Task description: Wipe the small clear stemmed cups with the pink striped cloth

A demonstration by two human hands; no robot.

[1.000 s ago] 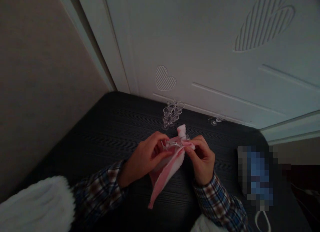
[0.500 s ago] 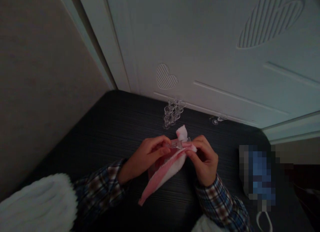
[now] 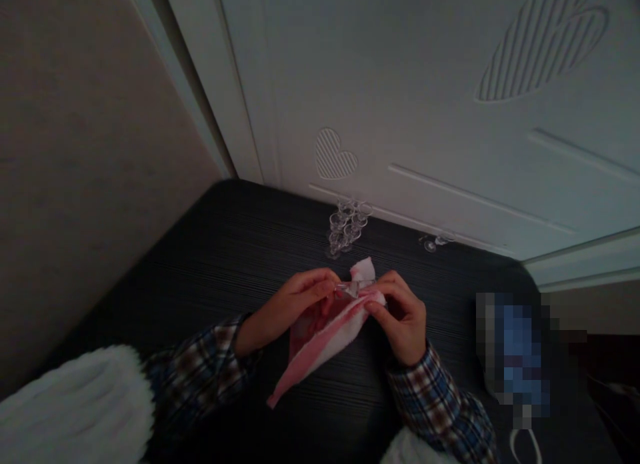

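Note:
Between my hands is a small clear stemmed glass (image 3: 353, 289), lying on its side. My left hand (image 3: 295, 307) pinches the glass at its left end, fingers closed. A pink and white cloth (image 3: 320, 354) hangs below it, one corner trailing down to the left. My right hand (image 3: 404, 321) is closed on the cloth, thumb in front, with the cloth bunched against the glass's right end. The fingers and cloth hide much of the glass.
Several small clear glasses (image 3: 347, 225) stand grouped on the dark table (image 3: 200, 257) by the white panel (image 3: 415, 104). More clear glassware (image 3: 434, 243) sits farther right, hard to make out. A blurred-out blue object (image 3: 523, 354) with a white strap (image 3: 526, 444) lies at the right.
My right hand has shifted slightly left with the cloth, closer to my left hand. The glass has turned a little and shows less. The other glasses have stayed put.

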